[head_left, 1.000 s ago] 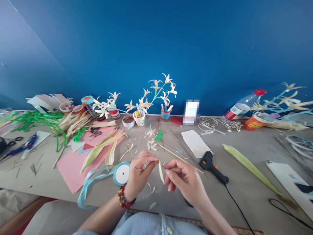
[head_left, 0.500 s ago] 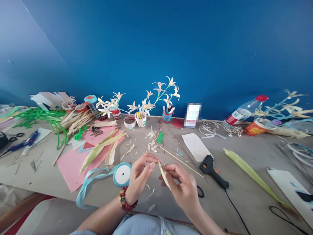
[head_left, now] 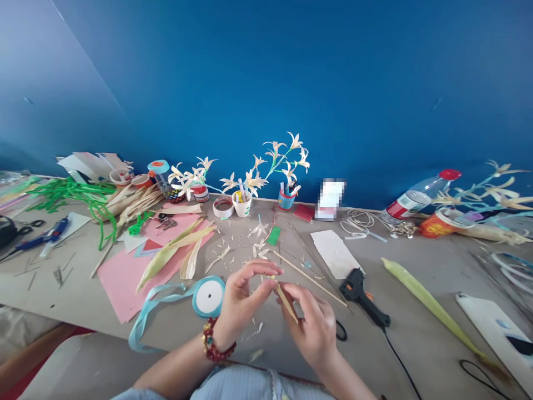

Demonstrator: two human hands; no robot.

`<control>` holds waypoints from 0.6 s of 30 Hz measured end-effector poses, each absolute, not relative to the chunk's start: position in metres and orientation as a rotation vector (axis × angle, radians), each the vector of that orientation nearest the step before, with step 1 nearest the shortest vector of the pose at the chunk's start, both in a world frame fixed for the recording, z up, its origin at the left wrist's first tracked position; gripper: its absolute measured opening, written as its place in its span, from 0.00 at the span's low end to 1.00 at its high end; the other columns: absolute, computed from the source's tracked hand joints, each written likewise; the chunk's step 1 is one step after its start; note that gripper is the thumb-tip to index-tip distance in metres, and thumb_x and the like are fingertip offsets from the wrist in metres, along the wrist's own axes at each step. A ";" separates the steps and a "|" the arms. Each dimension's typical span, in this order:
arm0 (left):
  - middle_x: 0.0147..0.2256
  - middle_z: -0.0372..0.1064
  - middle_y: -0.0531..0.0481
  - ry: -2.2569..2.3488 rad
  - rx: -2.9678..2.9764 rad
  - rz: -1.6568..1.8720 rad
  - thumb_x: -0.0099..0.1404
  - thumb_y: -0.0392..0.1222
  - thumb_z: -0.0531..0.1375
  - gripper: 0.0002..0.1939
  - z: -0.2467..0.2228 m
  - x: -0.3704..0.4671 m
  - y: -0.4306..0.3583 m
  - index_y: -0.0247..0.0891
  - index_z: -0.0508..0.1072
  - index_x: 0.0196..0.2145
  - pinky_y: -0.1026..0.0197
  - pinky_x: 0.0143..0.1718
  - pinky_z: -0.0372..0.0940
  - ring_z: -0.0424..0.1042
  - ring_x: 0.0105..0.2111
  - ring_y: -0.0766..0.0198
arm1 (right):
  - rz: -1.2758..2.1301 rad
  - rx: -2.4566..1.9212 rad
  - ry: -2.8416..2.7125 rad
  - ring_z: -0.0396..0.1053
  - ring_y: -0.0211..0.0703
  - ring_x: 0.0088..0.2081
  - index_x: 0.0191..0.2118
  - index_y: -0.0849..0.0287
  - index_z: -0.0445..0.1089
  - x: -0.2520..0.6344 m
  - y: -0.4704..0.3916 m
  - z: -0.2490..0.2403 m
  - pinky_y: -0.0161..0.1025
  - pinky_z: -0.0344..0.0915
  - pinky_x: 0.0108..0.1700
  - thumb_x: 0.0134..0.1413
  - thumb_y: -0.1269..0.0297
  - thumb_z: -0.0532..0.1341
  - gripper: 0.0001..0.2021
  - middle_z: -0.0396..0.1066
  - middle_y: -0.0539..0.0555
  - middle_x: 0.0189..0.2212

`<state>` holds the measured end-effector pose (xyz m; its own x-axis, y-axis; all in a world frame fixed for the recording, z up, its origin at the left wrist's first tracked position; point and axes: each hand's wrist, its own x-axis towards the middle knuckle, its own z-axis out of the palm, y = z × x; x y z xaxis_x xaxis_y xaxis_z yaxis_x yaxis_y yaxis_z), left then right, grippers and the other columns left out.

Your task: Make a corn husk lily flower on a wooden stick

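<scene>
A narrow, pale husk strip (head_left: 287, 304) slants between my two hands, above the table near its front edge. My right hand (head_left: 310, 319) is closed on its lower part, with thumb and fingers pressed together. At its upper tip, my left hand (head_left: 241, 297) pinches with thumb and forefinger; a tiny yellowish bit shows there. A beaded bracelet circles my left wrist. Small husk scraps (head_left: 259, 251) lie on the table just beyond my hands.
Left of my hands are a blue ribbon roll (head_left: 209, 296), pink paper (head_left: 119, 283) and husks (head_left: 166, 255). To the right lie a black glue gun (head_left: 364, 297), a long green husk (head_left: 428, 297) and white paper (head_left: 335, 253). Husk flowers (head_left: 275, 153) stand behind. A person's arm (head_left: 35, 353) shows at far left.
The strip has turned in my hands and now shows a darker tan side. My left fingers have closed in at its tip. The view has shifted slightly.
</scene>
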<state>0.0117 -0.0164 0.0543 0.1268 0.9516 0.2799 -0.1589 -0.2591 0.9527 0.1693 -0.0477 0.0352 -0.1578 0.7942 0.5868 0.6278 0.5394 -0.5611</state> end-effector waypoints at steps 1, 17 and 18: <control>0.38 0.78 0.43 0.846 1.336 1.352 0.64 0.37 0.63 0.04 0.055 0.013 -0.017 0.37 0.78 0.37 0.49 0.54 0.63 0.72 0.48 0.53 | 0.263 -1.178 -1.849 0.78 0.44 0.28 0.44 0.56 0.67 0.169 -0.048 0.034 0.36 0.70 0.33 0.60 0.72 0.56 0.09 0.79 0.54 0.29; 0.38 0.78 0.44 0.628 0.941 1.223 0.61 0.37 0.66 0.03 0.051 0.025 -0.026 0.36 0.76 0.31 0.58 0.40 0.69 0.76 0.41 0.57 | 0.042 -1.221 -1.645 0.77 0.45 0.27 0.40 0.54 0.67 0.158 -0.051 0.013 0.37 0.72 0.31 0.62 0.67 0.58 0.03 0.78 0.53 0.28; 0.38 0.78 0.44 0.620 0.948 1.226 0.61 0.37 0.66 0.03 0.051 0.025 -0.026 0.36 0.76 0.31 0.57 0.41 0.69 0.76 0.41 0.57 | 0.043 -1.222 -1.647 0.77 0.45 0.27 0.40 0.53 0.67 0.158 -0.051 0.014 0.37 0.72 0.31 0.62 0.67 0.58 0.03 0.78 0.53 0.27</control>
